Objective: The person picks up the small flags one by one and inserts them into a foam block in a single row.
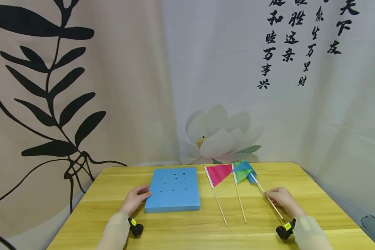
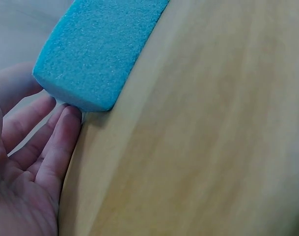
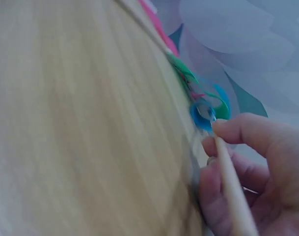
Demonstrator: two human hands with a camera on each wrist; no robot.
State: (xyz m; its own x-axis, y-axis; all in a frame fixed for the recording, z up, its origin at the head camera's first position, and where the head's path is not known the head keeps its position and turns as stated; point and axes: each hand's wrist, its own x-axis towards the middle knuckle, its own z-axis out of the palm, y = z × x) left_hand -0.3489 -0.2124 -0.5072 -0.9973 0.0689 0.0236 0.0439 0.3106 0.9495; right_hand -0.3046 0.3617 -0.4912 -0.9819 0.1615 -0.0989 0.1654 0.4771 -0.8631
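Observation:
A thick blue foam board [image 1: 173,192] with several small holes lies on the table. My left hand [image 1: 135,199] holds its left edge; in the left wrist view, thumb and fingertips meet a corner of the foam [image 2: 100,54]. My right hand [image 1: 281,198] pinches the thin wooden stick of a blue pennant flag [image 1: 251,177] between thumb and fingers. This flag's curled cloth overlaps a green pennant flag [image 1: 240,178]. Left of the green one lies a pink pennant flag [image 1: 219,173]. In the right wrist view, the held stick [image 3: 232,189] runs past the fingers toward the camera.
The yellow wood-grain table [image 1: 181,232] has rounded far corners. Behind it hangs a pale curtain [image 1: 137,86] printed with black leaves, a lotus and writing. Each wrist wears a black camera, one on the left [image 1: 135,228] and one on the right [image 1: 285,231].

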